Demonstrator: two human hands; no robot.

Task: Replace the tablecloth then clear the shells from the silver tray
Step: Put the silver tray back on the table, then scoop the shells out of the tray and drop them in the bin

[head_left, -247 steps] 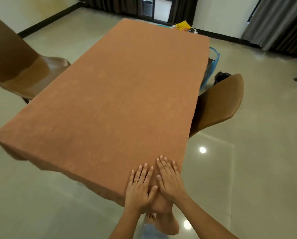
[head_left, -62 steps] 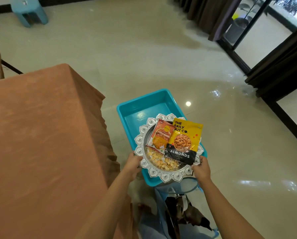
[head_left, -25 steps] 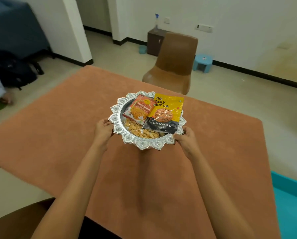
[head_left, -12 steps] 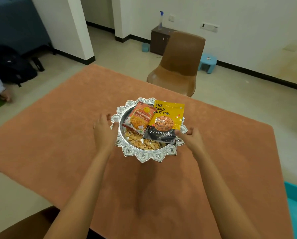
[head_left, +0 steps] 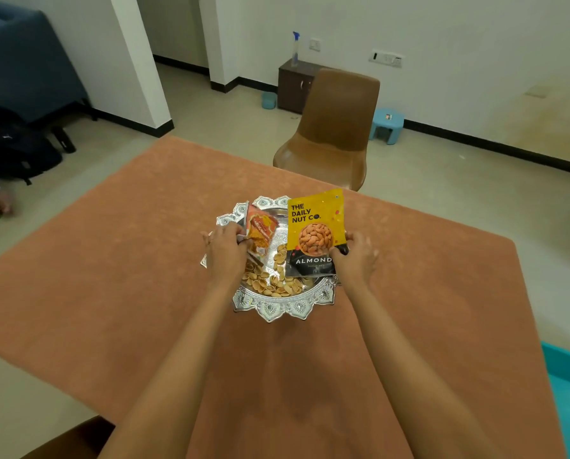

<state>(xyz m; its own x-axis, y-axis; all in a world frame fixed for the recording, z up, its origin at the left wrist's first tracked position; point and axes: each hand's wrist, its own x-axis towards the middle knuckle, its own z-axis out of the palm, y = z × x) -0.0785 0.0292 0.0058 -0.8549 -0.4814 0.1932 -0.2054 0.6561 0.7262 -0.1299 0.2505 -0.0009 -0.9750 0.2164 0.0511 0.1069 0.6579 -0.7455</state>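
Silver tray (head_left: 287,309) now sits mid-tablecloth (head_left: 111,276) on the surface; you let go of its rim half a second ago. It is round (no long axis). Shells (head_left: 270,281) heap in its near half. Above it, your left hand (head_left: 225,250) pinches the orange packet (head_left: 260,231) and your right hand (head_left: 356,256) grips the almond packet (head_left: 315,233), which stands on end, top away from you. Cloth looks done; shells next.

Forearms, two: bare, stretched forward, converging.
Item, left hand (head_left: 225,251): back up, fingers curled round orange packet (head_left: 260,231).
Item, right hand (head_left: 356,256): thumb and fingers pinching almond packet (head_left: 313,226), held upright.
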